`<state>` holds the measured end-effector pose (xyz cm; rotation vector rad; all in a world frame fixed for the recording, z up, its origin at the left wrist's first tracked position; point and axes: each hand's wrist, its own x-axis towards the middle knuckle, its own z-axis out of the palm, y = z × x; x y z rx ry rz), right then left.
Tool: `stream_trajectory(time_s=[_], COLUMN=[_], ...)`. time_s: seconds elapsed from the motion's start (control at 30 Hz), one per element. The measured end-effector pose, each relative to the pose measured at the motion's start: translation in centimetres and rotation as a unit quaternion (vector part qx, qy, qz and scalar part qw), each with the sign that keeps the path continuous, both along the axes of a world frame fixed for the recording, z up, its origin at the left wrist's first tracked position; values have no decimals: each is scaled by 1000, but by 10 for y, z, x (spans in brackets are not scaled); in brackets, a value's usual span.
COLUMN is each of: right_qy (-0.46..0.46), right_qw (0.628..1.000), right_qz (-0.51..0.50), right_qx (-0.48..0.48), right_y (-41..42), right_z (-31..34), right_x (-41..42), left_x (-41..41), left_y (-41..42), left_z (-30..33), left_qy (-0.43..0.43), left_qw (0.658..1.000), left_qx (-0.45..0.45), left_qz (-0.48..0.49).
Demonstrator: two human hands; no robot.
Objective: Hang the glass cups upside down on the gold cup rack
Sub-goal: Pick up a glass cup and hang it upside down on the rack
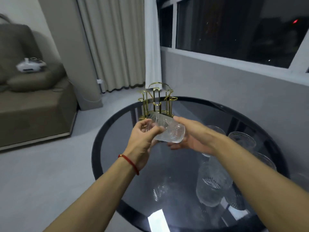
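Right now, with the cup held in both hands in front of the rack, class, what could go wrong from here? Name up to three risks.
1. The ribbed clear glass cup lies tilted between the left hand and right hand; it might slip onto the round dark glass table.
2. The thin gold wire cup rack stands near the table's edge; a knock could tip it.
3. The other glass cups under the right forearm could be bumped.
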<state>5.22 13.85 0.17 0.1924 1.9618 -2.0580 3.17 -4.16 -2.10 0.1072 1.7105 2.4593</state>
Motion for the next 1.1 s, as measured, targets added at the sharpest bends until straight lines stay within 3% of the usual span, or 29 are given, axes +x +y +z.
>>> stream_trajectory(time_s=[0.1, 0.13, 0.2, 0.3, 0.43, 0.53, 0.7, 0.77, 0.9, 1.1], right_qy=[12, 22, 42, 86, 175, 227, 267, 264, 242, 198], right_qw=[998, 997, 991, 961, 889, 848, 828, 828, 851, 868], right_qz=[-30, -57, -126, -225, -312, -345, -366, -360, -307, -208], right_qx=[-47, -40, 3, 138, 286, 331, 331, 338, 352, 405], right_y=[0, 3, 13, 31, 48, 49, 34, 28, 19, 8], right_z=[-8, -10, -8, 5, 42, 72, 92, 96, 98, 86], right_x=[2, 1, -4, -10, -40, -74, -141, -168, -213, -259], left_x=[-6, -10, -22, -46, -74, -86, -102, -106, -104, -102], left_y=[-3, -3, -3, -1, 3, 0, -11, -15, -12, -13], left_z=[-22, -29, -38, -53, -85, -105, -129, -136, -140, -127], left_qy=[-1, 16, 85, 217, 300, 325, 350, 340, 335, 304], left_qw=[999, 999, 990, 929, 816, 752, 675, 663, 686, 671], left_qx=[36, 16, -114, -298, -493, -573, -650, -667, -645, -676], left_qz=[-37, -41, -17, 39, 32, 25, 17, 15, 16, 9])
